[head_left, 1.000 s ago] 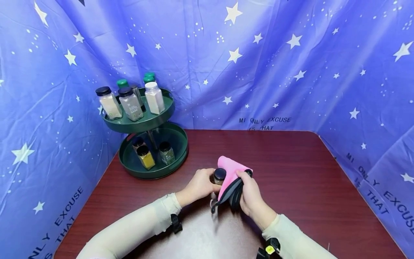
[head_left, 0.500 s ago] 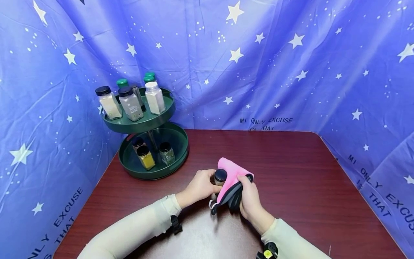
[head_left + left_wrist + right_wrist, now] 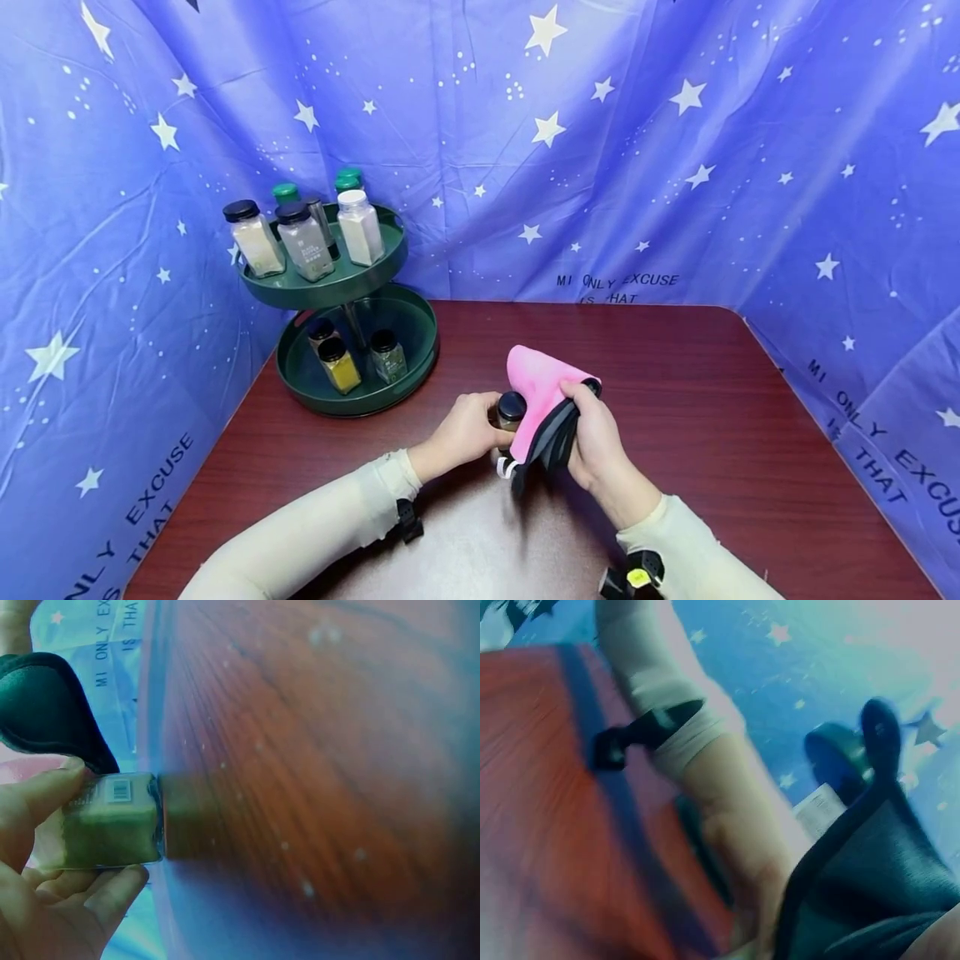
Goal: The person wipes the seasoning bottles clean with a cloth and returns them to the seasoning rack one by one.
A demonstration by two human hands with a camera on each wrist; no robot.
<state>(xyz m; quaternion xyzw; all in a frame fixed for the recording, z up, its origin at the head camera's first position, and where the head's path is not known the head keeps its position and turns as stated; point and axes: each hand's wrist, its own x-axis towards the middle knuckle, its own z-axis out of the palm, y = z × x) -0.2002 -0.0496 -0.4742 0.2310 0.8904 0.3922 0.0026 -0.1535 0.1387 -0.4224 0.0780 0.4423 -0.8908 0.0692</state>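
Note:
My left hand (image 3: 467,429) grips a clear spice jar (image 3: 512,408) with a black lid, thumb and fingers around its sides. In the left wrist view the jar (image 3: 112,829) shows a small barcode label and brownish-green contents, its base at or just above the tabletop. A folded cloth (image 3: 551,375), pink on one face and dark grey on the other with black edging, is pinched by my right hand (image 3: 597,437). The cloth lies close against the jar's right side and partly hides it. A white tag (image 3: 821,814) and a black hanging loop (image 3: 883,735) show on the cloth.
A two-tier dark green turntable rack (image 3: 356,408) stands at the back left. Several spice jars sit on its upper tier, among them a white-lidded jar (image 3: 360,229); jars including a yellow one (image 3: 341,371) stand below. Starry blue curtains (image 3: 480,150) surround the reddish-brown table (image 3: 675,392).
The right hand and cloth dipped slightly, then moved up and right along the jar, and the white tag now shows more at the cloth's lower corner. The left hand and jar stay nearly still.

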